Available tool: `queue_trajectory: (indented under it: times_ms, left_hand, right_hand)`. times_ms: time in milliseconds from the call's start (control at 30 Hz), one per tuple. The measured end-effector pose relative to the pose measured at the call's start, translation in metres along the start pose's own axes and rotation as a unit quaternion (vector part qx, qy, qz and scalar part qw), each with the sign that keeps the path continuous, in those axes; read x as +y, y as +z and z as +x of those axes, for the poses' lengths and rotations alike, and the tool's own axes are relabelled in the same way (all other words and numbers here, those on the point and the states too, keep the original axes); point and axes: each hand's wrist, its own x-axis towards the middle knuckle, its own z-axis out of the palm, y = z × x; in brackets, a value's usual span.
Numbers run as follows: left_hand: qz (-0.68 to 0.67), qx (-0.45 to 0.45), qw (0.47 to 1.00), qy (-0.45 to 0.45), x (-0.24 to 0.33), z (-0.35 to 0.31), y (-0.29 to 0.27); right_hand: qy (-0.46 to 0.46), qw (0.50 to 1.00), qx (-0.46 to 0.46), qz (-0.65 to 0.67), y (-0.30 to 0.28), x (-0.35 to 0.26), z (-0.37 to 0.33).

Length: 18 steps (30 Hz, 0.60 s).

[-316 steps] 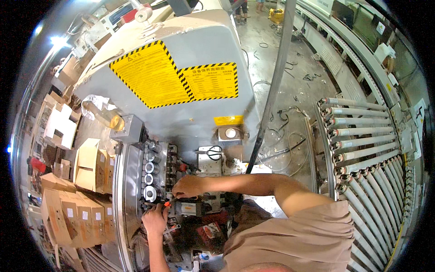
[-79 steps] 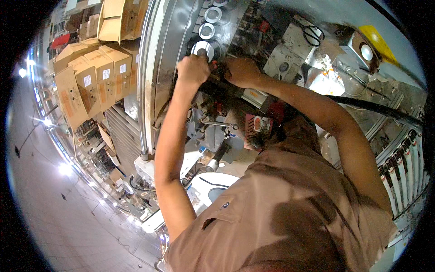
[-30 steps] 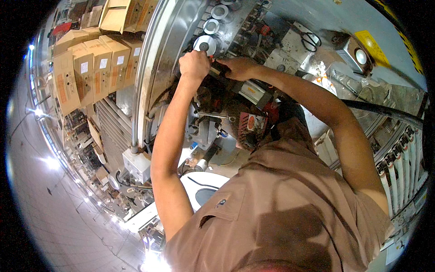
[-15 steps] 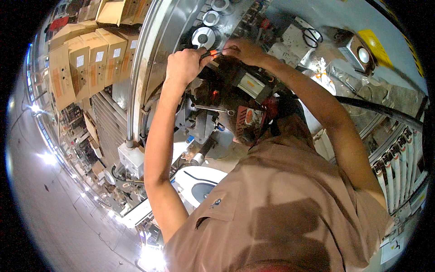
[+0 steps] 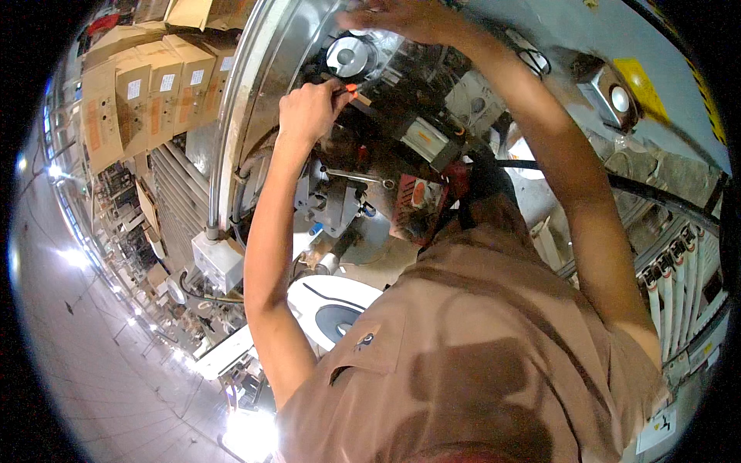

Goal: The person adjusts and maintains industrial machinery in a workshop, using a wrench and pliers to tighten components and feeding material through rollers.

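Stretching beyond my left hand (image 5: 307, 109) and off to its left, the shiny metal machine panel (image 5: 297, 35) is the largest thing by me, rigid and, I judge, far too heavy to shift. Nearer my body than that hand, and right of it, lies a flat red box (image 5: 417, 207), probably light enough to lift by its edges. A silver block (image 5: 426, 141), likely solid, sits farther from me than the box. Just beyond my left fingertips is the round metal wheel (image 5: 349, 55); I'd expect it to be dense, stiff and perhaps slick, best gripped around its rim. My right hand (image 5: 397, 19) hangs past it, blurred at the top of my view, so I cannot tell whether it holds anything. A slim wrench (image 5: 359, 177) lies between my left hand and the red box. Smallest is the orange-tipped tool (image 5: 352, 90), pinched between my left thumb and fingers, its bright end poking out to the right. It should be light, stiff and hardly fragile, easiest to control when held close to that end.
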Motion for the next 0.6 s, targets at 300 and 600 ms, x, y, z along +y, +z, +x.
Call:
queue_trajectory:
  times_ms: [300,600]
  left_hand:
    - [0.073,0.060,0.995,0.019,0.014,0.047,0.023]
    - [0.087,0.049,0.994,0.032,0.012,0.055,0.028]
  right_hand:
    - [0.193,0.938,-0.147,-0.248,0.086,0.035,-0.062]
    - [0.275,0.929,-0.212,-0.129,0.138,0.033,-0.068]
